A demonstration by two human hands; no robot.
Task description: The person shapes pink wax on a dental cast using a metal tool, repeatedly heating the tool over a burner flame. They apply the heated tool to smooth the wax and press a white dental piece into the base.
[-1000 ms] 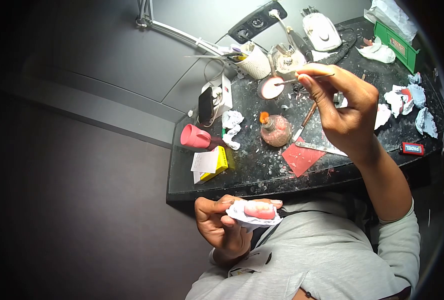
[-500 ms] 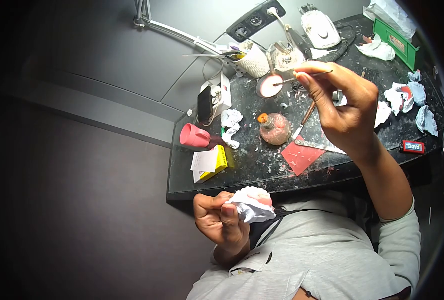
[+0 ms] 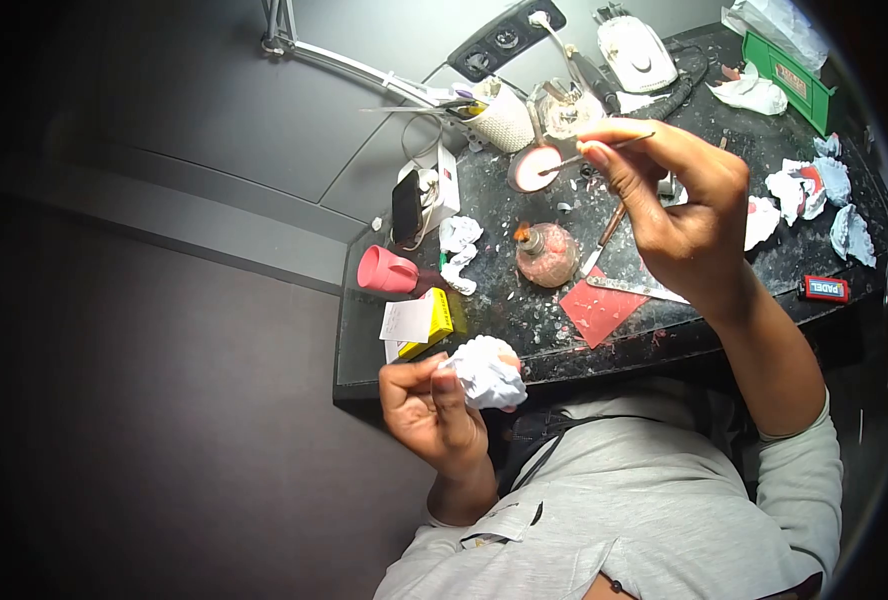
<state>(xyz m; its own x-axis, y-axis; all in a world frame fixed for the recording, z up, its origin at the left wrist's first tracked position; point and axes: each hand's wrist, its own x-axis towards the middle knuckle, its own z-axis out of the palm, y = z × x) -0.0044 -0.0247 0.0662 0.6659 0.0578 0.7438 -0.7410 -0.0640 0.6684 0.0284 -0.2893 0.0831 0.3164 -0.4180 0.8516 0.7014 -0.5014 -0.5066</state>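
Between thumb and fingers, my left hand (image 3: pixel 432 410) holds a white dental cast (image 3: pixel 488 374) with a pink patch, at the table's front edge. My right hand (image 3: pixel 679 205) is raised over the table, pinching a thin metal tool (image 3: pixel 604 151). The tool's tip points left, at the small round dish of pink material (image 3: pixel 537 169). Below that dish stands a glass burner (image 3: pixel 547 254) with an orange flame at its top. A knife (image 3: pixel 604 240) lies by a pink wax sheet (image 3: pixel 604 312), with a metal strip (image 3: pixel 639 289) across the sheet.
A pink mug (image 3: pixel 386 271), a yellow box (image 3: pixel 432 322) and a phone (image 3: pixel 406 208) are at the left. Crumpled paper pieces (image 3: pixel 851 235), a red box (image 3: pixel 824 289) and a green container (image 3: pixel 786 82) lie right. A white tool cup (image 3: pixel 502 118) and lamp arm (image 3: pixel 354 65) are behind.
My left hand has moved slightly up and left, turning the cast so more of its white side shows. My right hand has shifted slightly left with the tool.
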